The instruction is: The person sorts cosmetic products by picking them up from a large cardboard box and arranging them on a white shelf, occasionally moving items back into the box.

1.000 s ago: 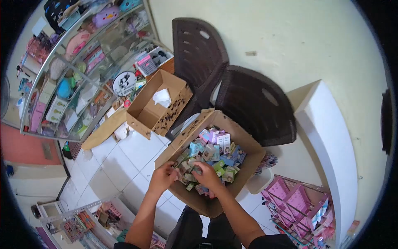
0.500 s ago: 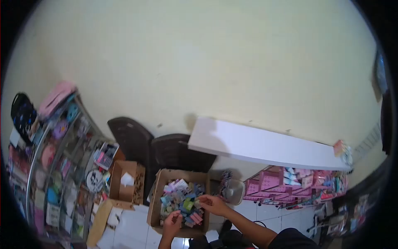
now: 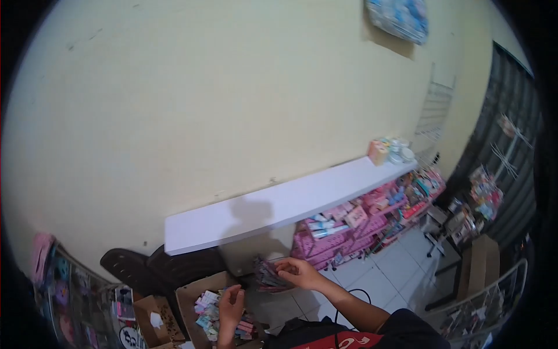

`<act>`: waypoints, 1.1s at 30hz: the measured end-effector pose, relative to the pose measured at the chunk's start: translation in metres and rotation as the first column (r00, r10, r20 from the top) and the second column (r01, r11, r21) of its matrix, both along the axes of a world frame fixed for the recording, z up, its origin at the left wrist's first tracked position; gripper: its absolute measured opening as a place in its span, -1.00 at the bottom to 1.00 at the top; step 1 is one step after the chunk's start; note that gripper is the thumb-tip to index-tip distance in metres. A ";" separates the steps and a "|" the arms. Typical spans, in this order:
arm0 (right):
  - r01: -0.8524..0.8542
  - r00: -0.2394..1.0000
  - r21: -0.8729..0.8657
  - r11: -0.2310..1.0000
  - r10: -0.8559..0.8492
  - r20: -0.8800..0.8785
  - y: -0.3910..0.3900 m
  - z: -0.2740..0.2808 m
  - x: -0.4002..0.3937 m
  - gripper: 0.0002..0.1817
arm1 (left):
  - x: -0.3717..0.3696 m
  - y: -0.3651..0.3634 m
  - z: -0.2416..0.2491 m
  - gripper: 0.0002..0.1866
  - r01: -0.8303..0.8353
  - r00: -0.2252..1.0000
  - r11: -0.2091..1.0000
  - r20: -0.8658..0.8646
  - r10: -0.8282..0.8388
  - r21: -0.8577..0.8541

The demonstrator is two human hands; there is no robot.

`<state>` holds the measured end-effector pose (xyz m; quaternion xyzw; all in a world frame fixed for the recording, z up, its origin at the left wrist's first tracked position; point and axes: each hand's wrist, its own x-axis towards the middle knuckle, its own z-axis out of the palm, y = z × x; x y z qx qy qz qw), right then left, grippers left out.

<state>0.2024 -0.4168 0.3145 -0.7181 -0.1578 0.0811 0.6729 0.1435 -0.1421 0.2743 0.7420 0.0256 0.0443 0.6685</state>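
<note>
Small packaged items in pastel, pink and grey colours (image 3: 209, 314) fill a cardboard box (image 3: 185, 295) at the bottom of the view. My left hand (image 3: 231, 308) is raised over this box, its thumb and fingers apart and no item visible in it. To the right of the box stands a clear plastic container (image 3: 285, 287) with dark, slim packets (image 3: 266, 273) inside. Over its rim reaches my right hand (image 3: 299, 273), with loosely curved fingers parted from the thumb. Nothing shows between them, though the fingertips are small and blurred.
A white wall shelf (image 3: 279, 200) juts out above the container. Pink display racks (image 3: 325, 247) with goods stand beneath it. Dark chairs (image 3: 186, 264) and another cardboard box (image 3: 145, 314) are on the left. A wire rack (image 3: 488, 302) stands at lower right.
The view has swung to the right. My right hand has moved from above the items in the cardboard box to the plastic container; my left hand stays over the box.
</note>
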 end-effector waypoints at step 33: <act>0.493 0.847 0.070 0.867 -0.496 0.192 -0.382 0.086 0.002 -0.65 | 0.137 -0.413 0.120 -0.69 0.505 0.787 0.827 0.263 -0.558 0.246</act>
